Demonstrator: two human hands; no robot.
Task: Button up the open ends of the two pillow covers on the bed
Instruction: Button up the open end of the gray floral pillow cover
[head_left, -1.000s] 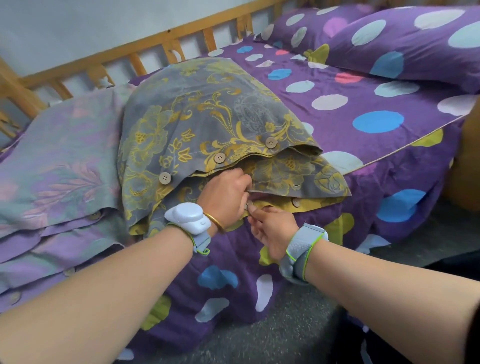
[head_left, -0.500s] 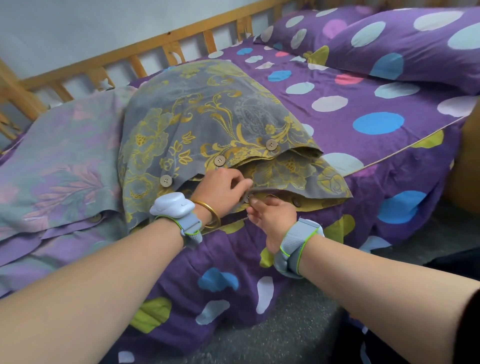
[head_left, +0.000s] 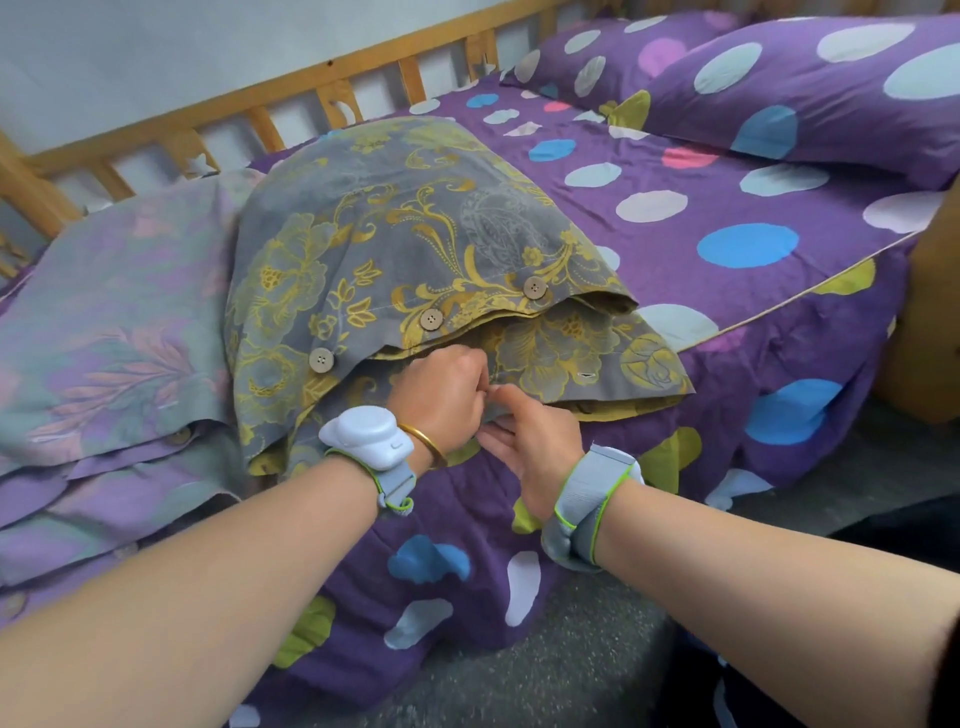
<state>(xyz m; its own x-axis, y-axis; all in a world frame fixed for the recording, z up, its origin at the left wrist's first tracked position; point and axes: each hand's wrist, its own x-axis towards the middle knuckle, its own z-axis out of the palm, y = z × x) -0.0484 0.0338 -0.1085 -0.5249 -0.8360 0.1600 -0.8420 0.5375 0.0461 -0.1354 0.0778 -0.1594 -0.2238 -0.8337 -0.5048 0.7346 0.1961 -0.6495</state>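
Note:
Two grey pillow covers with yellow floral print lie stacked on the bed. The upper cover (head_left: 395, 244) has three wooden buttons (head_left: 431, 318) along its near hem. Below it, the lower cover (head_left: 566, 345) sticks out towards me, with an empty buttonhole (head_left: 587, 374) showing near its right end. My left hand (head_left: 441, 397) and my right hand (head_left: 535, 441) meet at the lower cover's open edge, fingers pinched on the fabric. The button between my fingertips is hidden.
Folded lilac floral bedding (head_left: 109, 322) lies to the left. The bed has a purple polka-dot sheet (head_left: 701, 228) and matching pillows (head_left: 810, 88) at the back right. A wooden rail (head_left: 291, 88) runs behind. Grey carpet (head_left: 571, 649) is below the bed edge.
Both hands have shifted slightly up and in against the lower cover's edge. The lower flap now lies flatter, and its right buttonhole shows where a button showed before.

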